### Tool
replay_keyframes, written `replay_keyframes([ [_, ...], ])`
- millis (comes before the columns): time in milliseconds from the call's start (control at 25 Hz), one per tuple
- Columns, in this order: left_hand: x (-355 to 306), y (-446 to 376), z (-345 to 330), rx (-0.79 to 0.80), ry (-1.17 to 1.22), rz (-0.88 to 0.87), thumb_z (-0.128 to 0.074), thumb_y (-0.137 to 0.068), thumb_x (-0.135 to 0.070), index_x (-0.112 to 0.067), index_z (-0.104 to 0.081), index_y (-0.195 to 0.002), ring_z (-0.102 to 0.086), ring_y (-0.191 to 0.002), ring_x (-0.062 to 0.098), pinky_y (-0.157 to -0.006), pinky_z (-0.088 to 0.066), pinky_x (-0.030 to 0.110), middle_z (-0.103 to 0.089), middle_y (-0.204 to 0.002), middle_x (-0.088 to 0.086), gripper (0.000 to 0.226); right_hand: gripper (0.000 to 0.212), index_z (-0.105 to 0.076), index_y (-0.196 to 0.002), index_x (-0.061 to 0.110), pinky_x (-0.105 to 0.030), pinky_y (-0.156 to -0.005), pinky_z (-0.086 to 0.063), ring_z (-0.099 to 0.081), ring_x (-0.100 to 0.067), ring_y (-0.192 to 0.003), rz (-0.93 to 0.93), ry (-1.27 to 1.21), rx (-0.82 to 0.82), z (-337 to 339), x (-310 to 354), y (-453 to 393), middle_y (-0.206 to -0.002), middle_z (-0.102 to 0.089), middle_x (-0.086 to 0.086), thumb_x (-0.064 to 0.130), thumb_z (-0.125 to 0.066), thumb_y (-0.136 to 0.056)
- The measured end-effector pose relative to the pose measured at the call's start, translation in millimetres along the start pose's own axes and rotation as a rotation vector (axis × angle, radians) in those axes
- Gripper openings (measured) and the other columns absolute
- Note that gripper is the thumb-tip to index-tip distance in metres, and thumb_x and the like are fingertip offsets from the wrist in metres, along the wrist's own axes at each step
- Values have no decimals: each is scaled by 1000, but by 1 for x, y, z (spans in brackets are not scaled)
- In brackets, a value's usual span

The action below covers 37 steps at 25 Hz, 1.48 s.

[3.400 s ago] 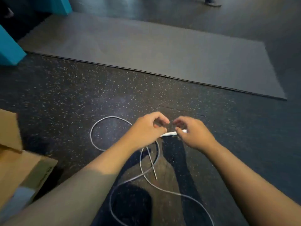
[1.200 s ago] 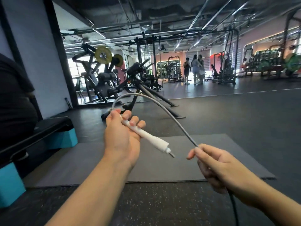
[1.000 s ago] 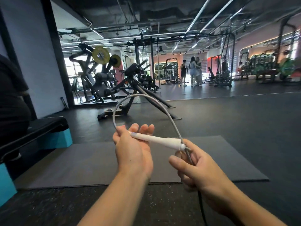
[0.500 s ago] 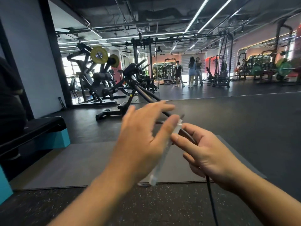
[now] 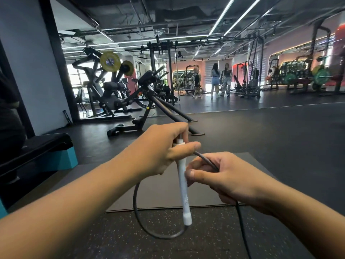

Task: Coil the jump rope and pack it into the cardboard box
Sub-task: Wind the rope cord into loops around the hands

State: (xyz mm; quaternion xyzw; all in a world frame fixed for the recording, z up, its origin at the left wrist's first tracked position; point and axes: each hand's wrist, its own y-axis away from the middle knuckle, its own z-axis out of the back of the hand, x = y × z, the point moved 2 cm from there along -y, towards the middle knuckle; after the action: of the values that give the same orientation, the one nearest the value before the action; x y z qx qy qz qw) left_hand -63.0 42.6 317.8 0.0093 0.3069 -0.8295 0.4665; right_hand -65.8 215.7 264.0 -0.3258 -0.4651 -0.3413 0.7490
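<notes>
your left hand (image 5: 160, 150) gripped the top of the white handle (image 5: 183, 186), which hung upright at chest height. your right hand (image 5: 220, 177) pinched the dark rope (image 5: 141, 217), one loop sagging below the handle. coiling looked barely begun; next you'd need to gather another loop. no box was in view.

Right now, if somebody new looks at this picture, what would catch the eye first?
First the two hands in the centre: the left hand grips the top of an upright white jump rope handle, and the right hand pinches the grey cord looping below it. Behind, at left, a weight machine with yellow plates stands out.
</notes>
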Motion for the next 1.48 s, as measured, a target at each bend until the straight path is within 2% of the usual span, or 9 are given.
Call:
replay_keyframes([
  [120,1,1,1,92,207,114,-80,-81,-34,-3,-53,-83,-64,-43,19,-39,-53,32,-67,-57,10,41,29,-76,-101,12,-33,-47,-16,-22,-12,-49,-7,74,32,6,2,-5,-67,-60,-1,38,-76,-88],
  [280,0,-8,5,109,375,179,-82,-78,-28,-3,-52,-85,-69,-54,29,-47,-58,37,-70,-66,20,39,29,-78,-97,0,-11,-37,-29,-41,-2,-33,8,137,65,-1,4,-5,-73,-75,5,29,-75,-91],
  [520,-13,-17,9,794,-109,300,-60,-89,-56,-19,-73,-99,-72,-65,13,-73,-58,27,-75,-69,-7,40,24,-80,-78,17,-29,-69,-51,-68,-12,-68,101,473,130,11,14,-13,-78,-80,-3,39,-79,-86],
  [760,13,6,6,792,77,298,-42,-92,-64,-18,-66,-76,-45,-53,15,-55,-47,21,-46,-55,-4,55,41,-71,-65,12,-23,-43,-31,-39,-12,-44,-67,538,83,69,14,-2,-51,-58,1,50,-82,-76],
  [920,53,34,28,676,276,380,-56,-80,-74,-21,-55,-67,-36,-48,11,-50,-40,17,-40,-54,-5,54,53,-49,-61,9,-27,-45,-37,-36,-21,-45,-117,448,-56,118,5,11,-52,-39,-8,51,-76,-79],
  [1040,62,38,28,452,373,404,-75,-77,-58,-16,-51,-68,-40,-43,11,-53,-41,27,-42,-50,-4,49,43,-49,-70,10,-26,-43,-23,-21,-18,-50,-59,153,-100,119,-8,5,-60,-28,-4,43,-68,-88],
  [1200,35,24,6,-53,922,448,-57,-91,-48,-18,-39,-69,-40,-46,16,-63,-52,35,-34,-54,-3,42,23,-67,-94,13,-22,-43,-14,-16,-13,-49,60,-299,-162,84,-15,-15,-61,-30,0,35,-60,-93],
  [1400,-3,4,-31,-513,1149,468,-42,-101,-49,-24,-61,-61,-70,-92,28,-86,-45,47,-79,-82,2,51,49,-66,-113,19,-30,-49,-14,-21,-12,-50,160,-555,-177,14,-17,-29,-64,-42,1,60,-64,-86],
  [1480,-19,-1,-45,-624,1285,481,-34,-103,-50,-21,-59,-72,-72,-90,26,-78,-49,44,-82,-95,3,50,50,-67,-114,23,-30,-50,-22,-31,-11,-50,259,-612,-147,-9,-16,-30,-72,-51,-2,59,-74,-80],
])
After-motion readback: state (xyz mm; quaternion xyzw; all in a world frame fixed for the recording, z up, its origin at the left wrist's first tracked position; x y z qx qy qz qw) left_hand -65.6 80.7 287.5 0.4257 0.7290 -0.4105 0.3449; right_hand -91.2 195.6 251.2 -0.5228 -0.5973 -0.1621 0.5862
